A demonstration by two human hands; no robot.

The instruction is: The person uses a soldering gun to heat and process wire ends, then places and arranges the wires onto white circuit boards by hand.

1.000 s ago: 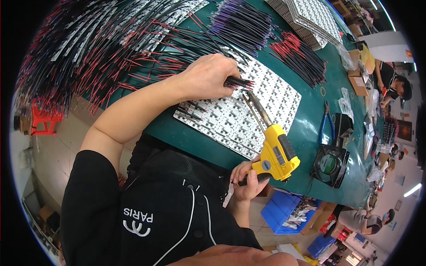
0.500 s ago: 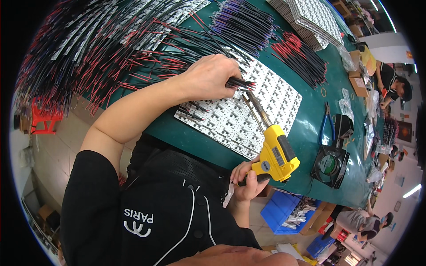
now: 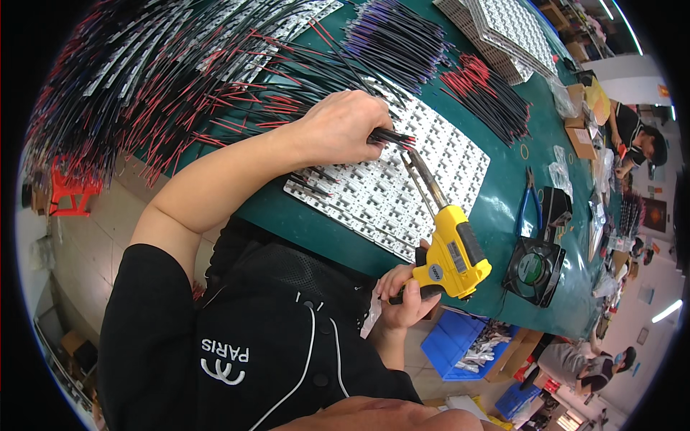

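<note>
My left hand [image 3: 346, 128] is closed around a small bundle of black wires [image 3: 390, 136], whose reddish ends stick out past the fingers over a white circuit-board panel [image 3: 381, 205]. A yellow soldering gun [image 3: 451, 255] is gripped at its dark handle by my right hand [image 3: 404, 300], near the table edge. The gun's long metal barrel points up toward the wire ends, and its tip lies close beside them; contact cannot be made out. Several black wires lie on the panel below my left wrist.
Large heaps of black and red wires [image 3: 165, 93] cover the left. Purple-ended wires [image 3: 395, 43] and red-ended wires [image 3: 489, 93] lie behind. Stacked panels [image 3: 510, 32], blue-handled pliers [image 3: 530, 205] and a black fan [image 3: 533, 269] stand right. A blue bin [image 3: 449, 345] sits below the edge.
The soldering gun and my right hand have shifted slightly to the right, so the tip has moved a little along the wire ends. My left hand stays nearly in place.
</note>
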